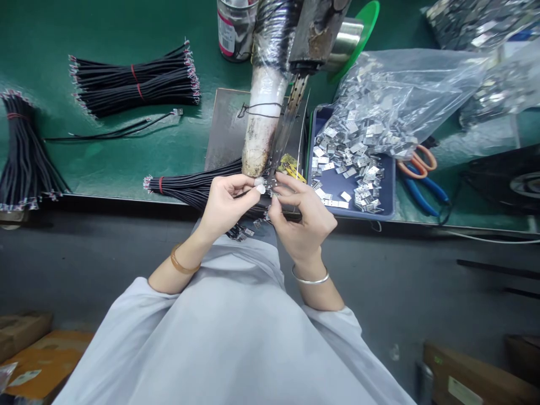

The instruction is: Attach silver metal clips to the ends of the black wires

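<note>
My left hand (228,202) pinches a thin black wire from the bundle of black cables (189,187) that lies across the table edge. My right hand (301,216) is closed in a pinch on a small metal piece, right beside the left fingertips. Both hands meet just below the tip of the wrapped soldering tool (264,121) that stands over a grey metal plate (225,129). What the fingertips hold is too small to see clearly.
A blue tray (390,191) of small metal clips sits to the right, under a plastic bag (400,95) of more clips. Orange-and-blue scissors (419,180) lie beside it. Tied cable bundles (135,84) (23,152) lie on the green mat (105,157) at left. Cardboard boxes (472,377) stand on the floor.
</note>
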Tool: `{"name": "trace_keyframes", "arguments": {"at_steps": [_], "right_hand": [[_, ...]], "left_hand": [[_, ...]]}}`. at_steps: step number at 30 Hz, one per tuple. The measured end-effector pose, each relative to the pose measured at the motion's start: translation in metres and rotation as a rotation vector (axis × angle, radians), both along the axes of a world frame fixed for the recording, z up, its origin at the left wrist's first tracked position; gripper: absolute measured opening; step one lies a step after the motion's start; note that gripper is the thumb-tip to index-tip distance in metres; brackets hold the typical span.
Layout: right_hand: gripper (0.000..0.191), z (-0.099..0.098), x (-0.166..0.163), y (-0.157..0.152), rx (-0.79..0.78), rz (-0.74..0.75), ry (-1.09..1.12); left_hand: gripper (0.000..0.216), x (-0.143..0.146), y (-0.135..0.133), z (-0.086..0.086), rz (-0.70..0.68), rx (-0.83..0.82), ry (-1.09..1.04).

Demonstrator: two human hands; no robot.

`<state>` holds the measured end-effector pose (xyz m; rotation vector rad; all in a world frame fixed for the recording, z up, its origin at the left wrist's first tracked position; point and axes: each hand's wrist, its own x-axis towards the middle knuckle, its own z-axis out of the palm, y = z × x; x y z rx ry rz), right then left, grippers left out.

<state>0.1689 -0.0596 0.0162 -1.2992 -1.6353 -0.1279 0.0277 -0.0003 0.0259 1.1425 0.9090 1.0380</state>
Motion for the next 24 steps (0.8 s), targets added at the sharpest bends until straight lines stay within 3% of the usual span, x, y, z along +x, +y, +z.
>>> {"name": "trace_keyframes", "arguments": {"at_steps": [6, 16, 24], "right_hand": [[0.02, -0.0022, 0.0049, -0.0005, 0.003, 0.0, -0.074], [0.016, 0.0057, -0.0003, 0.0016, -0.008, -0.007, -0.037], [0.016, 0.0012, 0.0027, -0.0026, 0.002, 0.033, -0.023]], "left_hand": [[0.01, 0.0024, -0.0009, 0.0013, -0.025, -0.046, -0.004], [0.013, 0.0042, -0.0068, 0.0065, 0.049, 0.011, 0.043], [0.012, 0.0042, -0.0041, 0.0087, 0.009, -0.063, 0.042]]}}
